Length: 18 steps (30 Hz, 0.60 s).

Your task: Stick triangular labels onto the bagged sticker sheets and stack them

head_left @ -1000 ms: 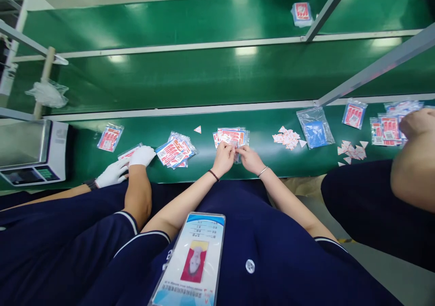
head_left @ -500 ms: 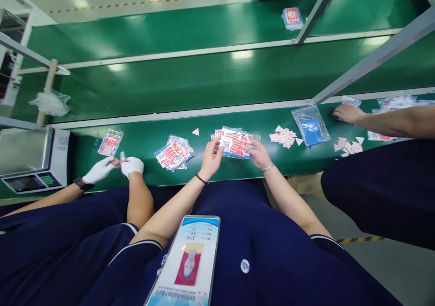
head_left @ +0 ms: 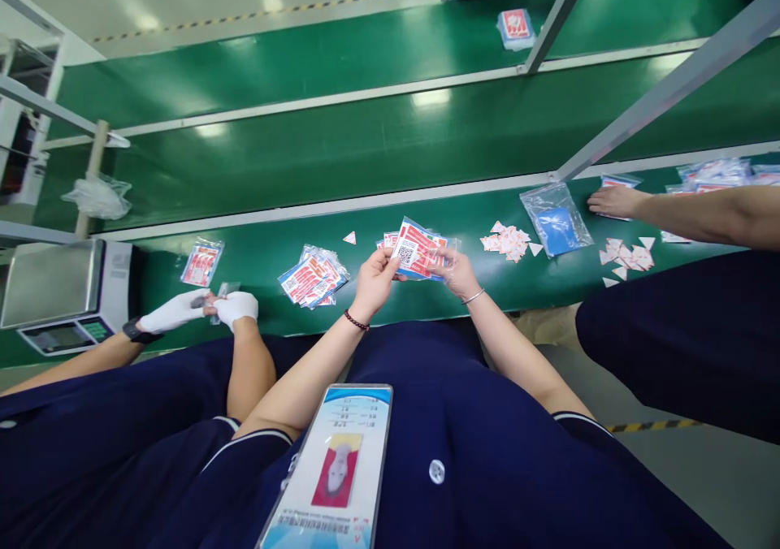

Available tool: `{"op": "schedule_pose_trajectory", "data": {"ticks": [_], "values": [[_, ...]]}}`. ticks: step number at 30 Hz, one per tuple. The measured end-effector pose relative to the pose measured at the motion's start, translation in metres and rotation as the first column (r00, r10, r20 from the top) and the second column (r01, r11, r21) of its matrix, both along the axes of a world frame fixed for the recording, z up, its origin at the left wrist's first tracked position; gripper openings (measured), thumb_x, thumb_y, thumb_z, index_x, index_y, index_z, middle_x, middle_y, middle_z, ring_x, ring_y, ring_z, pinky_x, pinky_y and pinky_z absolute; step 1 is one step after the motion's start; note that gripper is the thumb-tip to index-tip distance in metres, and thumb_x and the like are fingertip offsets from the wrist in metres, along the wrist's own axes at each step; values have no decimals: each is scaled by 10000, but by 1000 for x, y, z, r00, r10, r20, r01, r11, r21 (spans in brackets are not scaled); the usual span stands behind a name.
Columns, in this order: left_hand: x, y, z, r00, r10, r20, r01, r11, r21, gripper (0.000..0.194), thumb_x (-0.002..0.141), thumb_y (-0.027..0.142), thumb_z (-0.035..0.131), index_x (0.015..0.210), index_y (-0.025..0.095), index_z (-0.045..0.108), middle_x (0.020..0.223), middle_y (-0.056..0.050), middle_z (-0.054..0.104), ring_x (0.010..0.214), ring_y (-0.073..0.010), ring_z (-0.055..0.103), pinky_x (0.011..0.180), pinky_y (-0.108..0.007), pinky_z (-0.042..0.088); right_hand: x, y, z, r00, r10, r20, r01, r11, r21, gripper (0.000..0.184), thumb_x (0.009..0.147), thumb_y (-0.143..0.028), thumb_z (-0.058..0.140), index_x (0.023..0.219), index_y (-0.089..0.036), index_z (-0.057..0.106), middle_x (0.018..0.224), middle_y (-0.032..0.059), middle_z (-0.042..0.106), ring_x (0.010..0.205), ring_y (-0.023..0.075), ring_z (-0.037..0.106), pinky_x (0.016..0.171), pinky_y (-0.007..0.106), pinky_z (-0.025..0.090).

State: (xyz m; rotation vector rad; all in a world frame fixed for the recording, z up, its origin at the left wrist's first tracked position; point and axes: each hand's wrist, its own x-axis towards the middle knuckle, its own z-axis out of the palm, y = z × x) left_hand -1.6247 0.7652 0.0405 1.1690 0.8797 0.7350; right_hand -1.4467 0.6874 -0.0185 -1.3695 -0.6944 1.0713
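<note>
My left hand (head_left: 373, 279) and my right hand (head_left: 457, 273) both grip a clear packet with a red, white and blue card (head_left: 418, 250), held slightly above the green table (head_left: 268, 248). The left pinches its near-left edge, the right holds its right side. Just behind it lies a small stack of similar packets (head_left: 390, 240). A fanned pile of the same packets (head_left: 314, 275) lies to the left of my left hand.
White triangular pieces (head_left: 507, 242) and a clear bag with blue contents (head_left: 556, 222) lie to the right. A co-worker's white-gloved hands (head_left: 201, 309) work at the left near a scale (head_left: 58, 289). Another person's bare hand (head_left: 615, 201) reaches onto packets at the right.
I lifted one packet off the stack and raised it in both hands, tilting it. The gloved hands drew together at the left. The right person's arm stretched out over the table.
</note>
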Motion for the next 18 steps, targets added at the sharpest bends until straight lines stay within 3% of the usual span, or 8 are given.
{"op": "schedule_pose_trajectory", "data": {"ticks": [5, 11, 14, 16, 18], "values": [[5, -4, 5, 994, -34, -100, 28, 998, -51, 332, 811, 457, 627, 980, 171, 643, 1028, -63, 684, 822, -189, 659, 637, -316, 608, -3, -1, 0, 994, 102, -47, -101, 995, 12, 566, 519, -538, 870, 955, -194, 754, 1058, 89, 712, 1018, 286, 653, 959, 444, 505], [1, -10, 4, 932, -66, -357, 141, 972, 188, 231, 897, 377, 528, 872, 176, 639, 796, -25, 648, 643, -149, 656, 543, -231, 522, -13, 3, -3, 993, 95, -74, -99, 994, -46, 538, 529, -595, 834, 861, -179, 751, 943, 77, 728, 930, 262, 668, 944, 458, 506], [0, -14, 2, 918, -69, -390, 171, 958, 232, 207, 899, 351, 541, 841, 178, 637, 762, -20, 643, 608, -154, 661, 541, -238, 495, -17, 4, -4, 998, 64, -15, -65, 995, -75, 443, 572, -566, 815, 776, -180, 736, 842, 60, 723, 844, 239, 664, 906, 443, 510], [1, -15, -2, 940, -56, -335, 124, 975, 185, 205, 889, 374, 568, 872, 183, 642, 789, -23, 657, 637, -160, 664, 562, -248, 507, -19, 5, -4, 999, 49, 10, -48, 996, -78, 390, 593, -535, 807, 742, -184, 723, 804, 54, 708, 817, 232, 653, 878, 429, 509], [1, -12, -9, 973, 17, -231, -11, 1000, 25, 207, 864, 382, 609, 894, 179, 634, 855, -31, 672, 691, -160, 659, 593, -260, 536, -20, 5, -6, 999, 1, 41, 2, 998, -70, 352, 602, -505, 797, 732, -189, 713, 833, 53, 690, 835, 230, 641, 866, 415, 505]]}}
